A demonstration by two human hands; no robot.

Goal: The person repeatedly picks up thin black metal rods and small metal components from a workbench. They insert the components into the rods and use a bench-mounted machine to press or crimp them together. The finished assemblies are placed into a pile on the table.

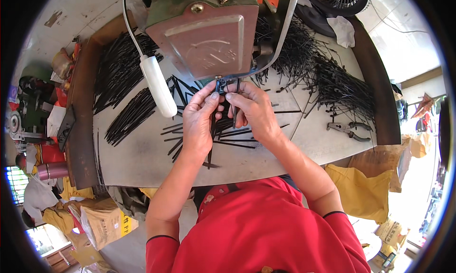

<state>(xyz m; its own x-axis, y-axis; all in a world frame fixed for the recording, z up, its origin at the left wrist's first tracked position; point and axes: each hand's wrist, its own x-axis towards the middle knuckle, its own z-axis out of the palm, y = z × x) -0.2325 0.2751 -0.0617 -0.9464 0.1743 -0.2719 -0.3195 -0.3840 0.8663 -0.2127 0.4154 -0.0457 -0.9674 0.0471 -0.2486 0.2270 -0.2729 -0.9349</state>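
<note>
Red shirt (266, 225) is facing the bench's (137, 166) near edge. By the machine (204, 40), the left hand (202, 114) is pinching a small dark part (220, 86), almost meeting the right hand (254, 106), which is gripping a black rod (235, 117). Work is apparently standing midway; rods (116, 73) are lying toward both side edges, which ones finished I cannot tell.

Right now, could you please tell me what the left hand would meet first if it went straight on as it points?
The left hand would probably meet the machine, whose lower edge lies just past the dark part it touches; depth is unclear, so the hand might pass beneath.
</note>
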